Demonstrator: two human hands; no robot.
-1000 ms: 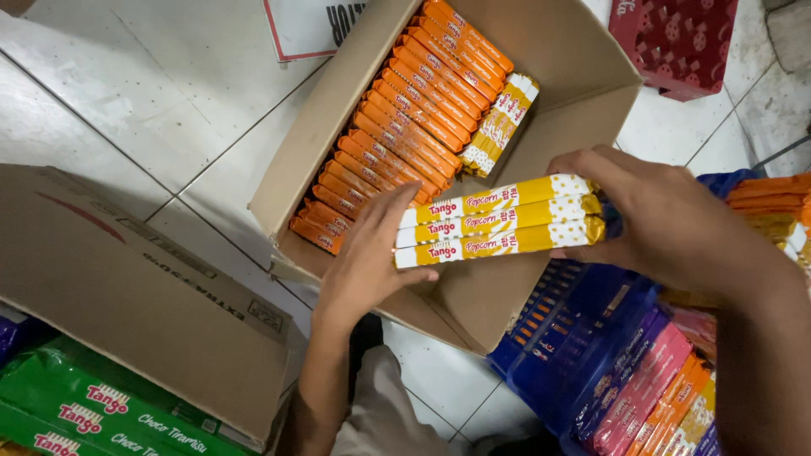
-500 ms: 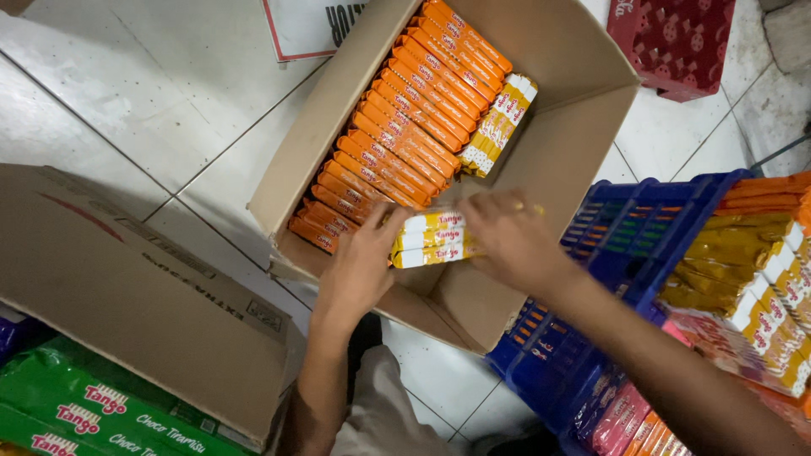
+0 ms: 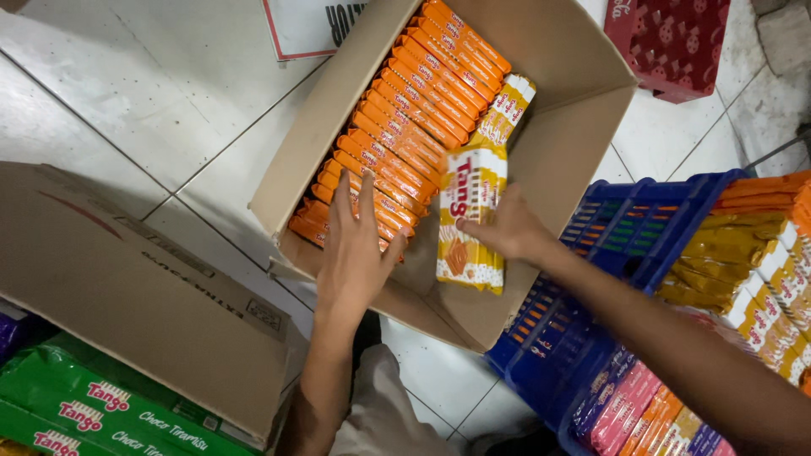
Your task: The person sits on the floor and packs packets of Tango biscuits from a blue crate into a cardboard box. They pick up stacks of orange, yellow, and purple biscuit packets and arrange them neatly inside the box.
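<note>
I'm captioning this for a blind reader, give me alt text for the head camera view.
A right hand presses yellow wafer packs into a cardboard box beside rows of orange wafer packs, where the left hand rests; a blue crate stands alongside.

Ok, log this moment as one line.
left hand: flat on orange packs | right hand: holding yellow packs in box | blue crate: beside box

blue crate [image 3: 629, 228] | red crate [image 3: 667, 42] | green packs [image 3: 84, 405] | closed carton [image 3: 127, 287]
</note>
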